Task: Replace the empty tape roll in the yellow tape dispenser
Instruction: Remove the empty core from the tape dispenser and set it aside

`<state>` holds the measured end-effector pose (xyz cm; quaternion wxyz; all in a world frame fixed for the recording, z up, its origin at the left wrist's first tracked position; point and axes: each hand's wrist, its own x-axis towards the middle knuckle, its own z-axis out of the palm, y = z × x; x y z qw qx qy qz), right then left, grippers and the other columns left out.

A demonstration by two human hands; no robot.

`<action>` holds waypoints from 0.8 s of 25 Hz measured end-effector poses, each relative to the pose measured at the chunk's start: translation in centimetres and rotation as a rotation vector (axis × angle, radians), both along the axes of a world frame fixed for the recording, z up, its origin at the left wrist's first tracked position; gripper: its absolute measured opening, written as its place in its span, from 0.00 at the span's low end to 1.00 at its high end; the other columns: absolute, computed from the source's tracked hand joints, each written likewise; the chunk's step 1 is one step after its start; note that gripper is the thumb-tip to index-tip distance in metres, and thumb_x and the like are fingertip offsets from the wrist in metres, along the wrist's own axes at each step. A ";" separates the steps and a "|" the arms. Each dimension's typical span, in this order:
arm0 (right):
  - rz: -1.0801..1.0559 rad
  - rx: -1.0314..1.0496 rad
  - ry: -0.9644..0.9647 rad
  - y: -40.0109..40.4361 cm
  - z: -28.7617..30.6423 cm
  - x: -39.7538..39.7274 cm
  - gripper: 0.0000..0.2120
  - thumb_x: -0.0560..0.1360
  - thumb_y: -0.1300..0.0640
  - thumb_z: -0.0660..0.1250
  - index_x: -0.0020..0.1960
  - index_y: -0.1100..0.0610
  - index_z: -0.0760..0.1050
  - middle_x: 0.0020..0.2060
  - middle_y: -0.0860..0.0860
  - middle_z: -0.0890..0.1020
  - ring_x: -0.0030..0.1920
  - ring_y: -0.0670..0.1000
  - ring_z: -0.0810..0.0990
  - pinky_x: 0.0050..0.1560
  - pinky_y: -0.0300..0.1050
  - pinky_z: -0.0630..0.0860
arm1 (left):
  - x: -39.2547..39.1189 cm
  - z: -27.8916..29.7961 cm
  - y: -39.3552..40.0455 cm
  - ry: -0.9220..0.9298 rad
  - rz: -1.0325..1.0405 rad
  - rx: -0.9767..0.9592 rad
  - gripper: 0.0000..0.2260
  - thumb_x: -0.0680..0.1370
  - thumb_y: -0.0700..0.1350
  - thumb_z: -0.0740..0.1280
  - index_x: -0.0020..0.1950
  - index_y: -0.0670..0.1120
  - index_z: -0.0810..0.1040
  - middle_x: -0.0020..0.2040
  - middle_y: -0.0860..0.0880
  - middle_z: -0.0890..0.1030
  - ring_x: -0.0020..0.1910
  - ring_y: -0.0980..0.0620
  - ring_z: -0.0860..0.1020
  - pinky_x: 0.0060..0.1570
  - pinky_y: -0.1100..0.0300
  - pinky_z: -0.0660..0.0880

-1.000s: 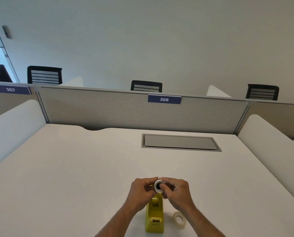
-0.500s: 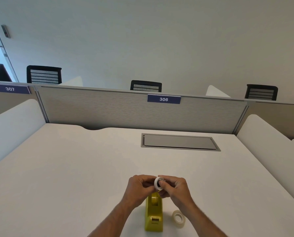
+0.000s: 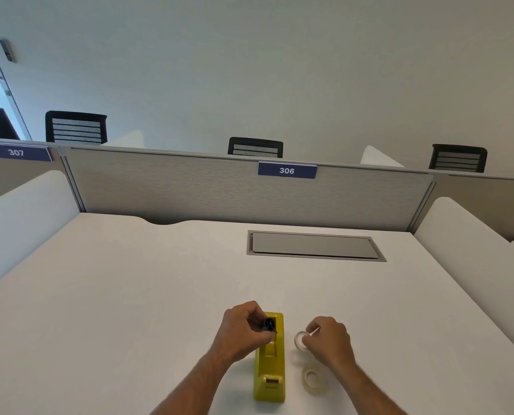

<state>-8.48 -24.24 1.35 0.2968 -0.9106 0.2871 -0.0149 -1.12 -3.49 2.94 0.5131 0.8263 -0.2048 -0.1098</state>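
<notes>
The yellow tape dispenser stands on the white desk near its front edge, cutter end toward me. My left hand pinches a small black spindle hub over the dispenser's far end. To the right, my right hand holds a thin white ring, the empty tape core, just above the desk. A fuller roll of clear tape lies flat on the desk, right of the dispenser and near my right wrist.
A grey cable hatch is set into the desk farther back. A fabric divider with a "306" sign closes the far side; white side panels flank the desk. Black chair backs show beyond.
My hands have come apart. The white core slid off the black hub; the right hand carried it right and down toward the desk, while the left kept the hub above the dispenser.
</notes>
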 end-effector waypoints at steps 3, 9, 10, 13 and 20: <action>-0.051 -0.054 0.095 -0.2 -0.6 -0.2 0.04 0.65 0.58 0.70 0.38 0.49 0.81 0.38 0.47 0.84 0.39 0.49 0.82 0.36 0.40 0.77 | 0.1 -0.3 0.1 -0.021 0.027 0.014 0.13 0.62 0.47 0.79 0.41 0.49 0.78 0.39 0.52 0.85 0.39 0.55 0.84 0.41 0.61 0.84; -0.055 -0.014 0.141 -0.8 -1.4 -0.4 0.03 0.65 0.57 0.70 0.38 0.51 0.81 0.37 0.47 0.85 0.40 0.49 0.83 0.35 0.38 0.74 | 0.4 -0.4 0.2 0.057 0.032 0.010 0.20 0.57 0.54 0.84 0.38 0.51 0.76 0.37 0.53 0.83 0.35 0.56 0.82 0.34 0.68 0.78; -0.049 -0.009 0.139 -0.9 -1.4 -0.5 0.02 0.66 0.57 0.70 0.38 0.51 0.81 0.37 0.47 0.85 0.40 0.49 0.83 0.35 0.37 0.72 | 0.4 -0.5 0.2 0.075 0.030 -0.007 0.21 0.56 0.55 0.84 0.38 0.52 0.77 0.37 0.53 0.84 0.36 0.56 0.83 0.35 0.67 0.79; -0.053 0.017 0.118 -1.0 -1.2 -0.8 0.01 0.67 0.55 0.71 0.38 0.50 0.80 0.37 0.46 0.84 0.40 0.48 0.82 0.34 0.37 0.70 | 0.3 -0.5 0.1 0.126 0.034 -0.064 0.20 0.56 0.54 0.85 0.40 0.52 0.80 0.39 0.53 0.86 0.40 0.54 0.85 0.43 0.60 0.84; 0.013 -0.007 0.189 0.3 -0.4 -2.9 0.17 0.60 0.38 0.69 0.40 0.48 0.70 0.36 0.44 0.79 0.37 0.45 0.77 0.36 0.40 0.73 | 0.1 -0.4 0.0 0.177 0.091 -0.112 0.16 0.59 0.51 0.85 0.42 0.52 0.84 0.39 0.54 0.87 0.39 0.52 0.85 0.42 0.58 0.85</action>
